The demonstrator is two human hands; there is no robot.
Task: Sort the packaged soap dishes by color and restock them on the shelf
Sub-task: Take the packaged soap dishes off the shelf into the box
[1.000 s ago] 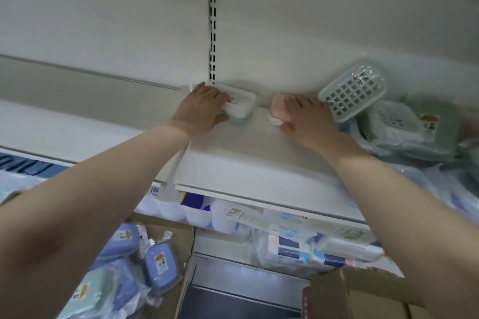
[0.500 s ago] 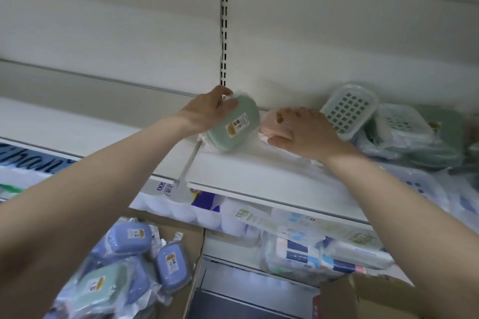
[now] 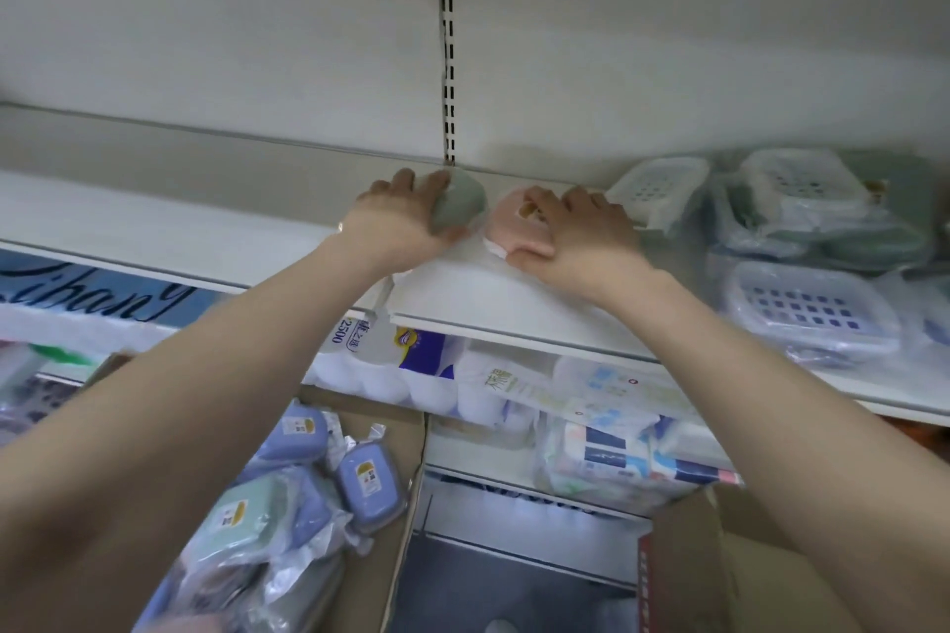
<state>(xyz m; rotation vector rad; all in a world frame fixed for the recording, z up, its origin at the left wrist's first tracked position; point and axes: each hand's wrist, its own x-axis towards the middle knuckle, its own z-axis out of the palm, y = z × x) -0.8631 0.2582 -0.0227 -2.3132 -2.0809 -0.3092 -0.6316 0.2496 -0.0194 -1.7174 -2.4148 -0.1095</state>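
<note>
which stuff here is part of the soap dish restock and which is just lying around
Job: green dish in left hand; pink dish under right hand; shelf; stocked dishes; box of dishes.
Lying about: tissue packs; wipes; right box.

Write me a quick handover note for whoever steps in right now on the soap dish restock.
Left hand: grips a green soap dish at the back of the upper shelf, by the slotted upright.
Right hand: fingers curled over a pink soap dish right beside the green one.
Done: white, green and lavender packaged dishes are piled on the shelf's right end, not neatly grouped.
Left: settle these two, then shelve the blue and green dishes in the cardboard box below and tidy the colours.
</note>
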